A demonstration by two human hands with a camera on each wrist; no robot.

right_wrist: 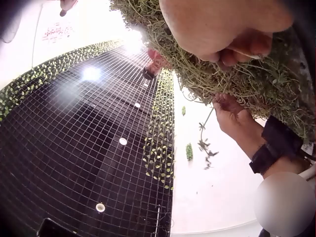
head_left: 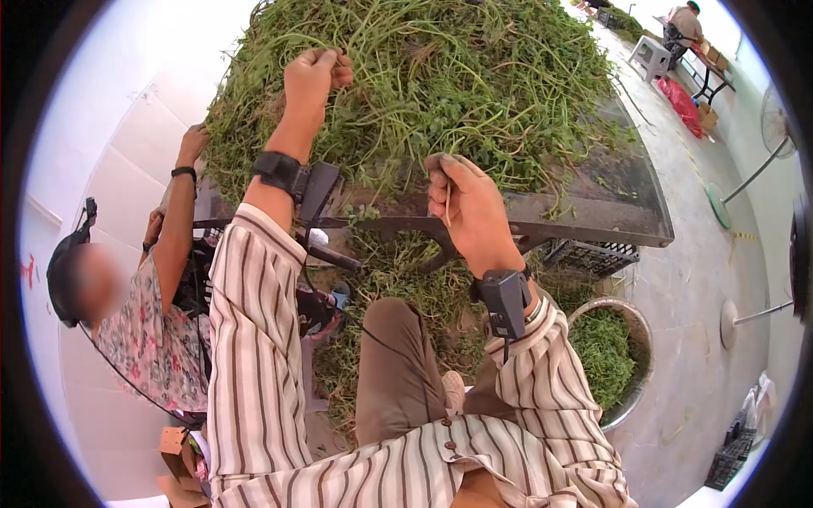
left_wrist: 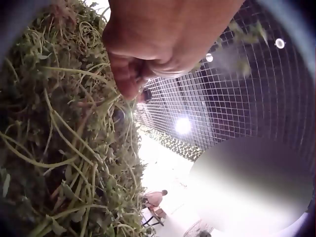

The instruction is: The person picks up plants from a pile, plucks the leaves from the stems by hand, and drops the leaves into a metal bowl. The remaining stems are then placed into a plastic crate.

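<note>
A large heap of green leafy stems [head_left: 440,85] covers the dark table [head_left: 610,199]. Over its left part, my left hand [head_left: 318,78] has thumb and forefinger pinched on a thin green stem; in the left wrist view the left hand [left_wrist: 158,39] is close against the stems [left_wrist: 74,138]. A leafy sprig [right_wrist: 203,143] hangs from the left hand [right_wrist: 237,123] in the right wrist view. By the table's near edge my right hand [head_left: 474,207] has curled fingers round a thin pale stem [head_left: 448,206], whose end shows below the right hand [right_wrist: 227,24] in the right wrist view.
Another person [head_left: 127,313] sits at the left, one hand at the heap. More stems [head_left: 394,271] lie under the table, beside a black crate [head_left: 593,256]. A round metal basin [head_left: 648,347] of greens stands at right. Fans, a stool [head_left: 650,56] and a distant worker are farther right.
</note>
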